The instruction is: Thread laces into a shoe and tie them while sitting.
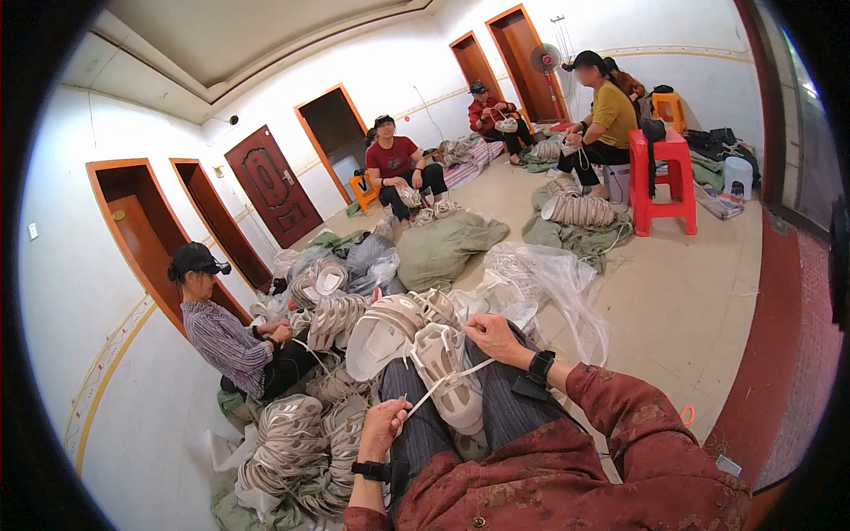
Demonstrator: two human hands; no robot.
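Between my knees rests a white and beige sneaker (456,389), its toe toward me. A pale shoelace (447,379) runs across it, drawn out to both sides. My left hand (383,423), low and left of the sneaker, is closed in a pinch on one part of the lace. On the far right side of the shoe, my right hand (496,337) is also closed, gripping lace near the shoe's opening. Another sneaker (382,334) lies just beyond my left knee, sole side partly hidden.
Stacked shoes (283,447) pile up at my left, beside a seated person in a striped shirt (226,332). Clear plastic bags (549,288) and a green sack (452,248) lie ahead. Several other people sit farther off; a red stool (664,181) stands at right.
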